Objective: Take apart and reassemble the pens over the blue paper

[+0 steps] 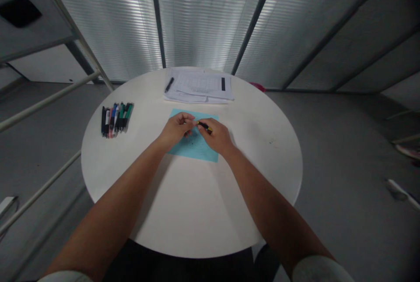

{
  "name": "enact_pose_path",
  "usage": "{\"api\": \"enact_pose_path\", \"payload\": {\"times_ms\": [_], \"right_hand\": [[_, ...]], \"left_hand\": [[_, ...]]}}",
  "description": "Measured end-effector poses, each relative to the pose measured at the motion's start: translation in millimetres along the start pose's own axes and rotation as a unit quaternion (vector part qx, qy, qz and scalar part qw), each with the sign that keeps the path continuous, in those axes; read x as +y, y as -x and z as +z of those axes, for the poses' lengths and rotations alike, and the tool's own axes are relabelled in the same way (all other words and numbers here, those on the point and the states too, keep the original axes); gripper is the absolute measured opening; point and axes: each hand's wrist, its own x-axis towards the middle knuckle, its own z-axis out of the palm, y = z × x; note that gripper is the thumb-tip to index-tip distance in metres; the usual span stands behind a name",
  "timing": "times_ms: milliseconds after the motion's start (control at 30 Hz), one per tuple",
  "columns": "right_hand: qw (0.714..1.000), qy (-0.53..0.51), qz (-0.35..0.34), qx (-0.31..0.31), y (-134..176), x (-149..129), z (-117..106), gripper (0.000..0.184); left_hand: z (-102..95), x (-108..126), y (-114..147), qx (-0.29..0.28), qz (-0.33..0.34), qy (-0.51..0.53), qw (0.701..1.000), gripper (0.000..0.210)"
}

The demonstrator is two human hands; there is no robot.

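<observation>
A black and yellow pen (205,127) lies in my right hand (217,135), whose fingers are closed around its barrel. The pen slants, its yellow end pointing left toward my left hand (179,130). My left fingers are curled, and the thumb meets that end of the pen. Whether a small part is pinched there I cannot make out. Both hands are over a light blue sheet of paper (197,153), which has faint marks on it and is partly covered by them.
The sheet lies on a round white table (197,212). Behind it sits a stack of printed papers (203,85) with a dark pen (169,85) on top. Several pens (115,120) lie side by side at the left. A pale metal rail (49,102) runs beside the table.
</observation>
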Motion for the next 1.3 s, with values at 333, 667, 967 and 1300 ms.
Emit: {"api": "enact_pose_path", "payload": {"times_ms": [333,667,967,1300], "right_hand": [[1.0,-0.003,-0.002,-0.006,0.7,0.3,0.8,0.023],[1.0,-0.007,-0.012,-0.004,0.5,0.0,0.9,0.021],[1.0,-0.012,0.002,0.021,0.6,2.4,1.8,0.023],[1.0,0.002,0.014,0.026,0.7,1.3,0.1,0.022]], "left_hand": [[0.5,0.6,0.5,-0.014,-0.011,-0.018,1.0,0.029],[2.8,-1.5,-0.7,-0.013,-0.013,-0.015,1.0,0.03],[-28.3,7.4,-0.2,0.081,0.168,-0.305,0.934,0.027],[-37.3,-18.4,0.8,0.146,0.108,-0.61,0.771,0.063]]}}
